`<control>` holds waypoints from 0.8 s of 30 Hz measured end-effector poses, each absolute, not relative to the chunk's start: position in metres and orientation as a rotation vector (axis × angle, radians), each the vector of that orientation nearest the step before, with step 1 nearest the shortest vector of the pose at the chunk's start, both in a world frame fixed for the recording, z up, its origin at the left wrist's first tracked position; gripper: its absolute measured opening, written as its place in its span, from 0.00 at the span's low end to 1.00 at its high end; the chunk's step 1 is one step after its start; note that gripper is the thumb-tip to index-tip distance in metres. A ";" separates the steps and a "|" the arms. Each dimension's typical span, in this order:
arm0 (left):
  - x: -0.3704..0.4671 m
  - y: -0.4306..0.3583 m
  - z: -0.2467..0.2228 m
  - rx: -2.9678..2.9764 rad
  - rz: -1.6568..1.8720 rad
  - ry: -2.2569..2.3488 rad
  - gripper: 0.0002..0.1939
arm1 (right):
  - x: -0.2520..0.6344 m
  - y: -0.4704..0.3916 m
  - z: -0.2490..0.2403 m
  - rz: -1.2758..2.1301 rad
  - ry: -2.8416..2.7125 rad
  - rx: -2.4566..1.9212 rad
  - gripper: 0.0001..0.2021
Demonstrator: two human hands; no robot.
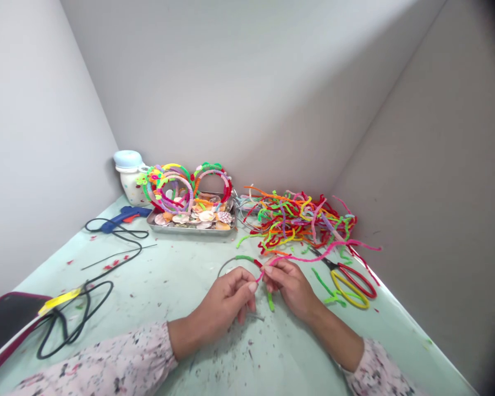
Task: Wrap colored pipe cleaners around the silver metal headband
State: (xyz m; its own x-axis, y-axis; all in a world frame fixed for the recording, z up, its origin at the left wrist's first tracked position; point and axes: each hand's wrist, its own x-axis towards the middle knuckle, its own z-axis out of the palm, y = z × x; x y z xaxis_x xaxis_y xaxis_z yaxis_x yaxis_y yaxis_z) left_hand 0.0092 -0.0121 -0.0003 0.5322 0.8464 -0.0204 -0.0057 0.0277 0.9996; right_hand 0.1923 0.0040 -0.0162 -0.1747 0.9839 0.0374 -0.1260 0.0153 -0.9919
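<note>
Well, your left hand [231, 292] and right hand [286, 279] seem clamped on the pink stem [322, 255]. Slackening either grip could let it slip along the partly hidden hoop [244, 257]

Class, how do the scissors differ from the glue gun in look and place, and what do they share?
The scissors have one red and one yellow handle loop; the glue gun is blue with an orange-red trigger. The scissors lie at the right of the table; the glue gun lies left, beside the metal tray. Both rest unheld.
</note>
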 end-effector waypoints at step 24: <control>0.014 -0.009 0.000 1.363 0.653 0.872 0.09 | 0.190 0.001 -0.013 1.303 -1.322 -1.092 0.13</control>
